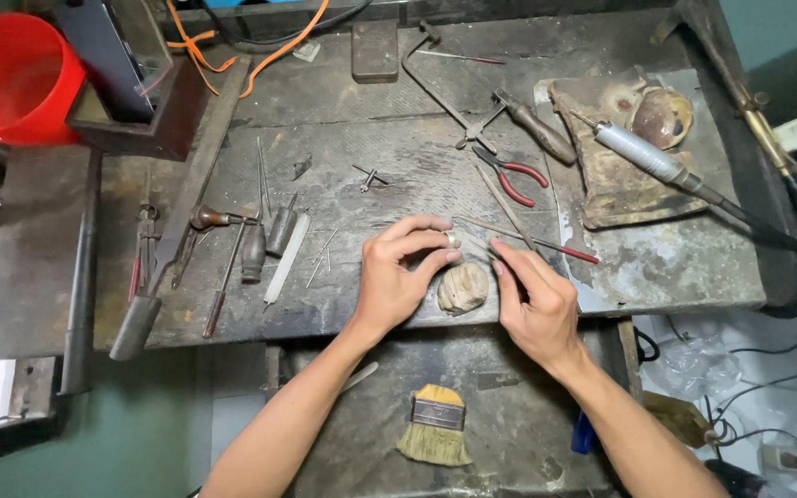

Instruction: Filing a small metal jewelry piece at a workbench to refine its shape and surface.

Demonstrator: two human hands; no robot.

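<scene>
The left hand [397, 277] is pinching a small silvery ring [453, 240] in its fingers above the worn wooden peg [462, 288] at the table [343, 175] edge. The right hand [535, 304] is gripping a thin tool [483, 247] against it; the work looks midway.

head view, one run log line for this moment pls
left hand: pinching small silver ring | right hand: thin tool at ring | under: wooden peg | bench: red pliers

Bench [371, 166] was dark grey, scuffed w/ pale streaks. Bucket [11, 78] bright red; cable [260, 60] orange. Pliers [514, 175] had red grips. Brush [435, 429] had straw-yellow bristles w/ a metal band. Peg [462, 288] was tan wood. Ring [453, 239] prob. silver, too small to be sure.
</scene>
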